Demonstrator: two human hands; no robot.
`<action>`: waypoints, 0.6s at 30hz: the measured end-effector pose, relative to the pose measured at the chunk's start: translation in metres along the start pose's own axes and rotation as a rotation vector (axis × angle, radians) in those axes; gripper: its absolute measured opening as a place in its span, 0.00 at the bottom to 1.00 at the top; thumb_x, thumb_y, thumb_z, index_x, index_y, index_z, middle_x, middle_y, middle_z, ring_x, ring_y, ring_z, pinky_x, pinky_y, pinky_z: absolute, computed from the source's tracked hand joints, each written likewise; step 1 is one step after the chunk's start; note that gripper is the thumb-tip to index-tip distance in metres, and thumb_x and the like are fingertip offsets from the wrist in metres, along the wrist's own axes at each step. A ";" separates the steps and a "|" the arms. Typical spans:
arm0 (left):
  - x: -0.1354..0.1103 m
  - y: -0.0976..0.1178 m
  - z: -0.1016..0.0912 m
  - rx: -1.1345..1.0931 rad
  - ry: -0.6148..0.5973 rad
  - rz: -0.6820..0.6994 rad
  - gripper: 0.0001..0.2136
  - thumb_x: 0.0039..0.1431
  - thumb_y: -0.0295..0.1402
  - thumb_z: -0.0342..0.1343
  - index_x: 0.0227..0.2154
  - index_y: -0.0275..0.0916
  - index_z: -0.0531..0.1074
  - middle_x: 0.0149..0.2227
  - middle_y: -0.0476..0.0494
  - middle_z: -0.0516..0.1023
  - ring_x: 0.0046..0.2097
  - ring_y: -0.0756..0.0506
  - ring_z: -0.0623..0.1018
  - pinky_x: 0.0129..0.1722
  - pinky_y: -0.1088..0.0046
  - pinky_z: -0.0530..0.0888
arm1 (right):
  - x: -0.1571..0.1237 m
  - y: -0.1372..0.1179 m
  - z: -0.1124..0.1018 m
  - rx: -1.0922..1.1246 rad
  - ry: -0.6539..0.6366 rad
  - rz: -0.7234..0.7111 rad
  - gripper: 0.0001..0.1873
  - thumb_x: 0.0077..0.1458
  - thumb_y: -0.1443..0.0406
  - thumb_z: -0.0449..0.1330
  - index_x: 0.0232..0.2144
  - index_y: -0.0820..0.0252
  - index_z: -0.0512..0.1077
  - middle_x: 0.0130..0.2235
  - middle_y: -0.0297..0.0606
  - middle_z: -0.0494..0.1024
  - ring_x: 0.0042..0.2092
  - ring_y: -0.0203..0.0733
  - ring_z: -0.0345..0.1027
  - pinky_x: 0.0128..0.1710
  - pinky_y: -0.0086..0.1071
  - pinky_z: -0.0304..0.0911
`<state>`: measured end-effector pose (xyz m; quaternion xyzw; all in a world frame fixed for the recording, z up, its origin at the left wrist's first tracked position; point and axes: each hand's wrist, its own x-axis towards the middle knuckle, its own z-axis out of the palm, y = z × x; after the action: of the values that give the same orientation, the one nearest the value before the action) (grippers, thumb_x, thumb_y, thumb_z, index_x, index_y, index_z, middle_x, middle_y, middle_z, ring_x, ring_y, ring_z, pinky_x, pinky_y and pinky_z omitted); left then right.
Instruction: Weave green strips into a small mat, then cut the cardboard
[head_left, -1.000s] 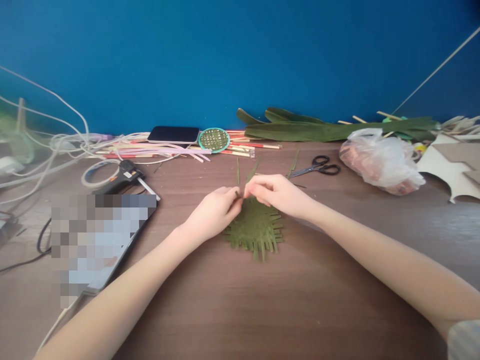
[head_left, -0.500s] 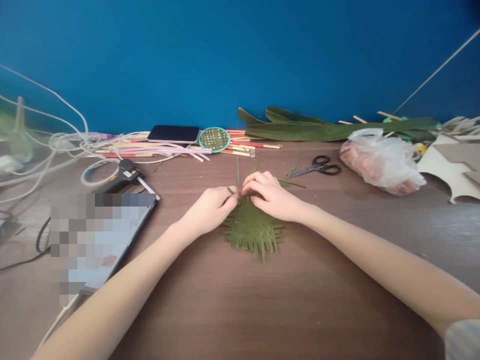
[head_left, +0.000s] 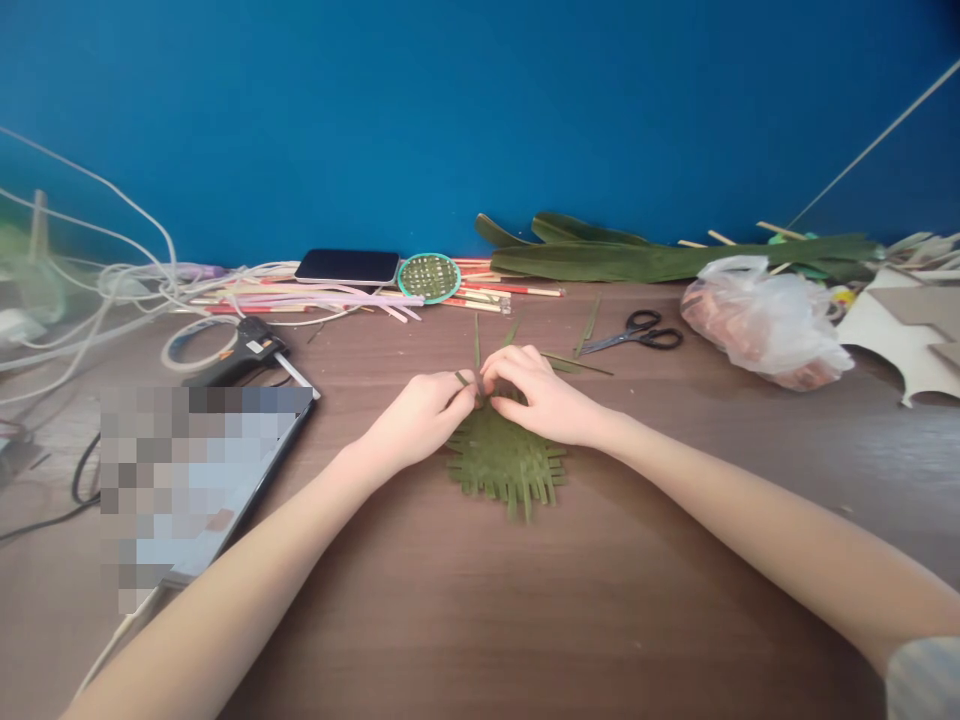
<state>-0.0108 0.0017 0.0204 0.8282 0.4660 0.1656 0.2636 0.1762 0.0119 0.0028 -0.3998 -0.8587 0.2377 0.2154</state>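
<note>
A woven mat of green leaf strips (head_left: 506,455) lies on the brown table, its strip ends sticking out at the sides and the near edge. At its far edge my left hand (head_left: 431,412) is closed, with a short bit of leaf strip showing between the fingers. My right hand (head_left: 541,395) pinches the weave just beside it, thumb and fingertips together, almost touching the left fingertips. A narrow strip (head_left: 477,340) points away beyond the hands. Where the fingertips meet, the strips are partly hidden.
Black-handled scissors (head_left: 637,332) lie to the right, near a plastic bag (head_left: 765,320). Long leaves (head_left: 637,260) rest along the blue wall. On the left are a tablet (head_left: 217,480), a glue gun (head_left: 259,345), a tape roll (head_left: 171,352) and cables. A phone (head_left: 347,266) lies at the back.
My right hand has shifted slightly left, its fingertips nearer my left ones. My left hand and the woven mat stay almost where they were.
</note>
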 end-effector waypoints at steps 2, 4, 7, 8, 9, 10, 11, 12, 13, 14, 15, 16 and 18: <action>0.000 -0.001 0.000 -0.005 0.000 -0.005 0.15 0.61 0.33 0.39 0.27 0.38 0.69 0.30 0.49 0.75 0.33 0.48 0.73 0.34 0.75 0.65 | 0.000 0.001 0.001 -0.013 -0.009 -0.004 0.05 0.50 0.70 0.52 0.31 0.57 0.62 0.43 0.39 0.67 0.46 0.45 0.55 0.49 0.42 0.51; 0.000 -0.002 0.001 -0.007 -0.003 -0.010 0.14 0.61 0.33 0.39 0.27 0.38 0.69 0.30 0.49 0.76 0.34 0.48 0.73 0.34 0.76 0.65 | 0.000 0.001 0.001 -0.018 -0.019 -0.004 0.05 0.50 0.71 0.51 0.31 0.57 0.62 0.43 0.39 0.67 0.47 0.45 0.55 0.50 0.42 0.51; 0.001 -0.002 0.000 -0.008 -0.003 -0.003 0.14 0.61 0.33 0.39 0.27 0.38 0.69 0.31 0.49 0.76 0.34 0.48 0.74 0.35 0.76 0.65 | 0.000 0.001 0.001 -0.004 -0.008 0.004 0.05 0.50 0.71 0.51 0.31 0.57 0.62 0.43 0.39 0.67 0.47 0.45 0.55 0.49 0.42 0.52; 0.001 -0.003 0.000 -0.008 -0.004 -0.001 0.14 0.61 0.33 0.39 0.27 0.38 0.69 0.31 0.49 0.76 0.34 0.48 0.74 0.35 0.76 0.66 | -0.001 0.001 0.000 0.002 0.002 0.010 0.06 0.50 0.71 0.51 0.32 0.56 0.62 0.42 0.39 0.67 0.46 0.45 0.55 0.49 0.42 0.52; 0.001 -0.003 0.000 -0.008 -0.003 -0.004 0.15 0.61 0.33 0.39 0.27 0.38 0.69 0.31 0.49 0.76 0.34 0.48 0.74 0.35 0.76 0.66 | -0.001 0.001 0.000 0.008 0.013 0.015 0.07 0.50 0.72 0.51 0.33 0.56 0.62 0.42 0.39 0.67 0.46 0.45 0.56 0.49 0.42 0.53; 0.001 -0.004 0.000 -0.007 -0.003 -0.010 0.15 0.61 0.33 0.39 0.27 0.38 0.70 0.31 0.49 0.76 0.34 0.48 0.74 0.35 0.76 0.66 | -0.001 0.001 0.000 0.011 0.022 0.019 0.07 0.51 0.72 0.51 0.33 0.56 0.63 0.41 0.39 0.68 0.46 0.45 0.56 0.49 0.41 0.53; 0.001 -0.004 0.000 -0.005 -0.003 -0.018 0.15 0.61 0.33 0.39 0.28 0.38 0.70 0.31 0.49 0.77 0.34 0.48 0.74 0.35 0.75 0.66 | -0.001 0.000 0.000 0.010 0.030 0.018 0.07 0.51 0.71 0.51 0.34 0.56 0.63 0.41 0.39 0.68 0.46 0.45 0.56 0.49 0.41 0.53; 0.001 -0.005 0.001 -0.001 -0.004 -0.025 0.15 0.61 0.33 0.39 0.28 0.38 0.70 0.31 0.49 0.77 0.34 0.48 0.74 0.35 0.75 0.66 | -0.001 0.000 0.000 0.005 0.034 0.015 0.07 0.52 0.70 0.51 0.34 0.57 0.64 0.41 0.39 0.68 0.45 0.45 0.56 0.49 0.41 0.53; 0.001 -0.005 0.001 0.004 -0.006 -0.029 0.15 0.60 0.33 0.39 0.28 0.38 0.71 0.31 0.48 0.77 0.34 0.48 0.74 0.35 0.75 0.66 | -0.001 0.000 0.000 -0.002 0.034 0.010 0.05 0.53 0.69 0.51 0.34 0.57 0.64 0.41 0.39 0.68 0.45 0.45 0.56 0.49 0.41 0.53; 0.001 -0.005 0.001 0.009 -0.008 -0.029 0.15 0.61 0.33 0.39 0.28 0.38 0.71 0.31 0.48 0.77 0.34 0.48 0.74 0.35 0.75 0.66 | 0.000 0.000 0.000 -0.010 0.031 0.006 0.04 0.53 0.69 0.52 0.33 0.57 0.65 0.41 0.39 0.68 0.45 0.45 0.56 0.49 0.41 0.53; 0.001 -0.005 0.001 0.014 -0.010 -0.027 0.15 0.61 0.33 0.39 0.28 0.38 0.71 0.31 0.49 0.77 0.34 0.48 0.74 0.35 0.75 0.66 | 0.000 0.000 0.000 -0.019 0.025 0.004 0.03 0.53 0.68 0.52 0.32 0.58 0.65 0.41 0.40 0.68 0.45 0.45 0.56 0.49 0.41 0.53; 0.001 -0.005 0.001 0.016 -0.010 -0.023 0.15 0.61 0.33 0.39 0.28 0.38 0.71 0.31 0.49 0.76 0.34 0.48 0.74 0.35 0.75 0.66 | 0.000 0.000 0.000 -0.026 0.021 0.002 0.02 0.53 0.68 0.53 0.31 0.58 0.65 0.41 0.40 0.68 0.45 0.44 0.56 0.49 0.40 0.53; 0.001 -0.004 0.001 0.014 -0.007 -0.013 0.15 0.61 0.34 0.39 0.28 0.38 0.71 0.31 0.49 0.76 0.34 0.48 0.74 0.35 0.75 0.66 | 0.000 0.000 0.000 -0.034 0.013 0.003 0.01 0.53 0.68 0.53 0.31 0.58 0.65 0.41 0.40 0.68 0.44 0.44 0.56 0.48 0.40 0.54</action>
<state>-0.0130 0.0039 0.0170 0.8276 0.4714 0.1577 0.2607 0.1760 0.0124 0.0025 -0.4061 -0.8605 0.2208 0.2141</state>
